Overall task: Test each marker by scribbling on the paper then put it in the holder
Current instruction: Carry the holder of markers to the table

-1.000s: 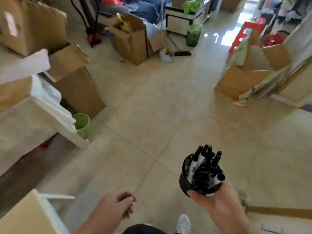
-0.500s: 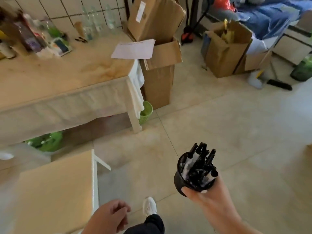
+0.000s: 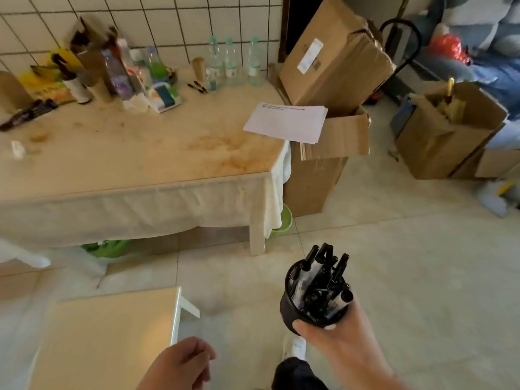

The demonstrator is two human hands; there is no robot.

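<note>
**A:** Where was the holder at that moment?

**B:** The black holder (image 3: 304,311) was off the desk, up in the air above the tiled floor (image 3: 408,263). The right hand (image 3: 337,342) was wrapped around its lower wall, thumb across the near side, and it was tilted a little away from the person.

**A:** And the markers?

**B:** A cluster of black markers (image 3: 323,277) stood in the holder, caps up, leaning in different directions. One lay lower against the rim on the right. Two more dark pens (image 3: 197,87) lay on the desk (image 3: 140,153) near the tiled wall, just in front of the clear bottles (image 3: 233,61). I could not tell whether they were the same kind.

**A:** What was the left hand doing?

**B:** The left hand (image 3: 180,364) was low in the view, fingers curled loosely inward into a soft fist, with nothing in it that I could see. It hung beside the corner of a small pale table (image 3: 107,333) and was not touching it.

**A:** Was the paper there?

**B:** Yes. A white sheet of paper (image 3: 285,122) lay on the far right corner of the desk, one edge jutting past the desk over an open cardboard box (image 3: 318,175) that stood against it. A line of print ran along the top edge, too small to read. The paper was well apart from both hands.

**A:** Anything else on the desk?

**B:** Blurred clutter of bottles and packets along the wall on the left.
</note>
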